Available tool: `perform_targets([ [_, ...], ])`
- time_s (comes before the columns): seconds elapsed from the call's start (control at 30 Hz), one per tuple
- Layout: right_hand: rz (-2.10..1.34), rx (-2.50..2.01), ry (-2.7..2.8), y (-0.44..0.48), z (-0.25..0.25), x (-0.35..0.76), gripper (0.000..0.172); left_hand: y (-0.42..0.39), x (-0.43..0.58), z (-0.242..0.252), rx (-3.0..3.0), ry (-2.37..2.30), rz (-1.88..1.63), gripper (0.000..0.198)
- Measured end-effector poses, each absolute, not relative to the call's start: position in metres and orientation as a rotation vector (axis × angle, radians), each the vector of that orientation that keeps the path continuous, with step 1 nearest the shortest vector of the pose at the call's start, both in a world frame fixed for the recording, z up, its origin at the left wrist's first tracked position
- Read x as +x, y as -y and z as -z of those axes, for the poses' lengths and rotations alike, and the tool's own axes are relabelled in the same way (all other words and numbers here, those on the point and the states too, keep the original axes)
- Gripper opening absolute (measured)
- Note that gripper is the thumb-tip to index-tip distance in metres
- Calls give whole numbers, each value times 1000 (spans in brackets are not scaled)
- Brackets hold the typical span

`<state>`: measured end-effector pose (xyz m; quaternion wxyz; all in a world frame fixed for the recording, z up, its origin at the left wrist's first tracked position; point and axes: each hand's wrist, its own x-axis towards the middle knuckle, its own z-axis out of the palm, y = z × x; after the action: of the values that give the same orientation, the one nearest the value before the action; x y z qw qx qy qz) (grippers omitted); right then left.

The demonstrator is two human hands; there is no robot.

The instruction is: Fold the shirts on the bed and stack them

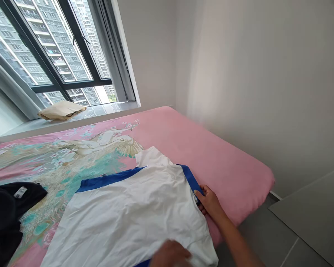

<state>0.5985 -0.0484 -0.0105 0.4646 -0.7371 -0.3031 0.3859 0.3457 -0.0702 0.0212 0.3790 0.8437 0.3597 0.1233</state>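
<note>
A white shirt with blue strips lies spread out and a little wrinkled on the bed. At its right edge, my right hand is closed, thumb and fingers pinching the blue strip. My left hand is over the shirt's near part at the bottom of the view. It is smeared by motion and partly cut off, so its fingers do not show clearly. A short blue piece shows beside it. Another blue strip runs along the shirt's far left edge.
The bed has a pink sheet with a bird print at the left. A black garment with a white tag lies at the left edge. On the windowsill rests a folded beige cloth or bag. A wall stands beyond the bed, grey floor tiles at right.
</note>
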Motion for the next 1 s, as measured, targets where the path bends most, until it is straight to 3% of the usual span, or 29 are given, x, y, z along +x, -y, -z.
perform_targets([
  [0.1, -946, -1770, 761, 53, 10, 596, 43, 1, 336, -46, 2252, -1091, -428, 31],
  [0.23, -947, -1735, 761, 56, 13, 593, 40, -111, 352, -69, 2591, -1230, -314, 34],
  [0.43, -904, -1742, 736, 49, 24, 594, 37, -223, 418, -54, 2723, -1222, -191, 51],
  [0.6, -937, -1731, 704, 47, 30, 598, 36, -256, 466, -31, 2813, -956, 18, 60],
  [0.8, -816, -1760, 666, 43, 42, 598, 42, -290, 466, -40, 2822, -1156, 44, 21],
  [1.0, -799, -1741, 597, 40, 50, 598, 45, -284, 466, -37, 2790, -1464, -212, 34],
])
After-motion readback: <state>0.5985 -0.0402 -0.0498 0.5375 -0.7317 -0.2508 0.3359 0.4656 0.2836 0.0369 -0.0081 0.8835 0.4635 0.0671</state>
